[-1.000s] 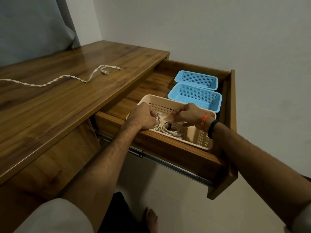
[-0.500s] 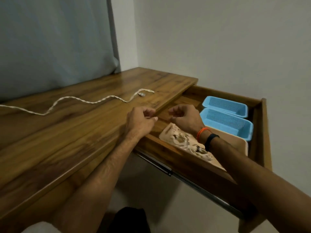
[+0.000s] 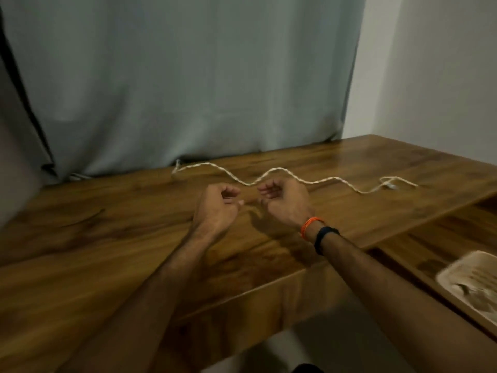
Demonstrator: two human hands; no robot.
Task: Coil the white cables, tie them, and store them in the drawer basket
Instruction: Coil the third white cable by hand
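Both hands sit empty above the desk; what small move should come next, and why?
Probably reach forward and pick up the white cable: it lies uncoiled on the desk just beyond the left hand and right hand, which hold nothing.

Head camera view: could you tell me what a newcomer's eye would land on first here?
Probably the white cable, snaking loose and uncoiled across the far part of the wooden desk. Just in front of it, the left hand and right hand hover side by side, fingers loosely curled, holding nothing. At the lower right edge a beige basket sits in the open drawer.
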